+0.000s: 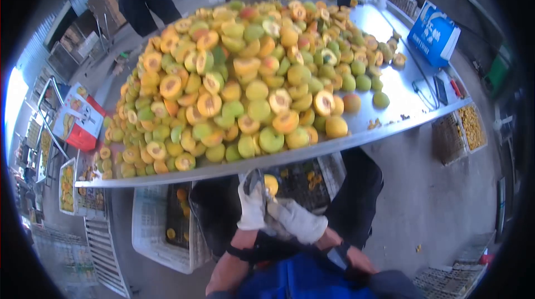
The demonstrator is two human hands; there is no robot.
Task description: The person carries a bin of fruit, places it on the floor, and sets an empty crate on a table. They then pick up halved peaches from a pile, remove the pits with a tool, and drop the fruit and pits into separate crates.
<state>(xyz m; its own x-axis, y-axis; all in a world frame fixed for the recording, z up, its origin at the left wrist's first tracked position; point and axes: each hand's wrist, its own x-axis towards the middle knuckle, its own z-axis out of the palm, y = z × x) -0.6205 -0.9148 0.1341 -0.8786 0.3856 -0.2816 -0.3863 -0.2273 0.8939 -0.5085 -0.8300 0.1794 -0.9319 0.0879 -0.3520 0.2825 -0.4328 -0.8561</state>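
Both of my hands wear white gloves and are close together below the near edge of the metal table. My left hand (252, 203) is closed around something dark, perhaps a tool, too blurred to make out. A yellow-orange piece of fruit (271, 185) shows just right of its fingers. My right hand (295, 220) lies beside it, lower and to the right, with its fingers pointing at the left hand and blurred. Above them, a large heap of whole and halved fruit (245, 84) covers much of the table (223, 175).
White crates (161, 251) with some fruit stand below the table. On its right lie a blue box (433, 34) and a phone (440, 91); a red-white box (81, 118) is at the left. Two people are beyond the table. A crate of pits (471, 126) stands right.
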